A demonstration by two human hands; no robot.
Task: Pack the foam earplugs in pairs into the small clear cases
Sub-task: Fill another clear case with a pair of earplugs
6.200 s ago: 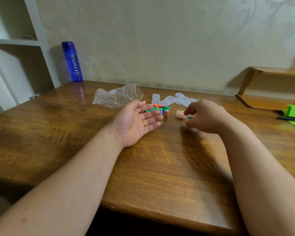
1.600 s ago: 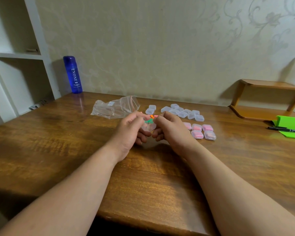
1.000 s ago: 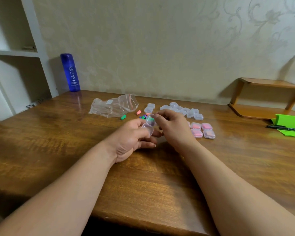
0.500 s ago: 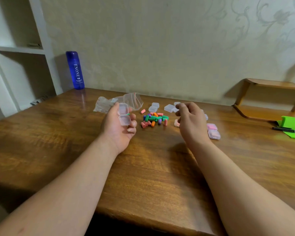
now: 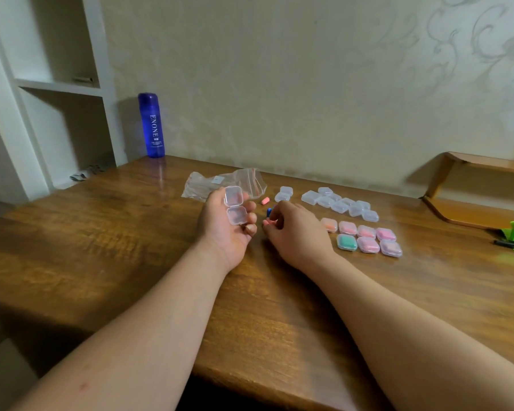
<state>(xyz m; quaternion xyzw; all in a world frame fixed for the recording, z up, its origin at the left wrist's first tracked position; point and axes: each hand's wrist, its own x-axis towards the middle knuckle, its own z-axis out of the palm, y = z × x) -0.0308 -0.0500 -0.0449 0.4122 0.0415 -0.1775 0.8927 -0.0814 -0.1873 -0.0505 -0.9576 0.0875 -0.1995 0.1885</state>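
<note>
We have the open case [image 5: 235, 209] cradled in the curled fingers of our left hand [image 5: 224, 232], just in front of the plastic bag [image 5: 220, 185]. It looks light, stiff and slick, with a thin hinge, so it is best held by its edges. The earplugs [image 5: 265, 200] right of the bag are soft foam, likely to squash and roll, so we pinch them gently mid-body. Our right hand [image 5: 297, 231] curls over them, and whether it grips one we cannot tell. Filled cases [image 5: 367, 240] lie farther right of the bag.
</note>
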